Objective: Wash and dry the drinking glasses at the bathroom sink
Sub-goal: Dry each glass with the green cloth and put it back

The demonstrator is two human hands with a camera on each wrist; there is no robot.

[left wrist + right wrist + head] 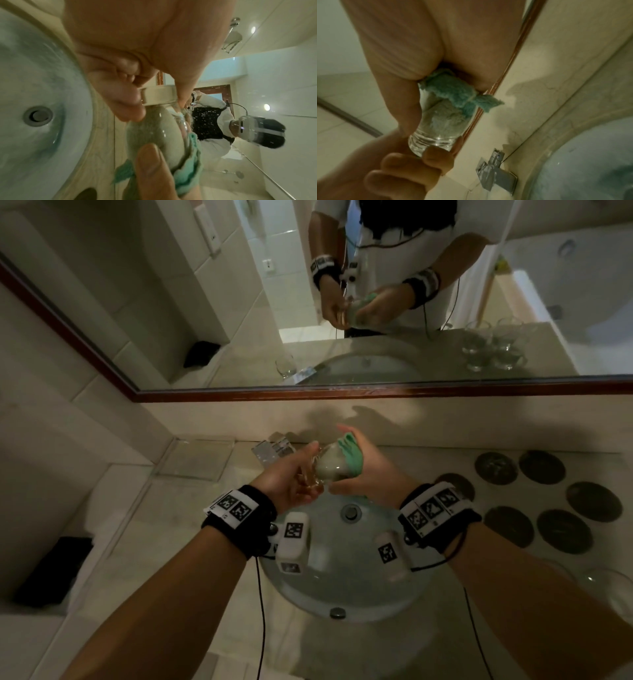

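No legible text or labels.

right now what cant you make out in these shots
- Right hand fingers: hidden by the green cloth and the glass in the head view.
- Cloth's depth inside the glass: blurred in the right wrist view.
- Water from the faucet: spout cut off, too dim to tell.
- Glasses at the right edge: cut off, count unclear.
- Left hand fingers: partly behind the glass base.
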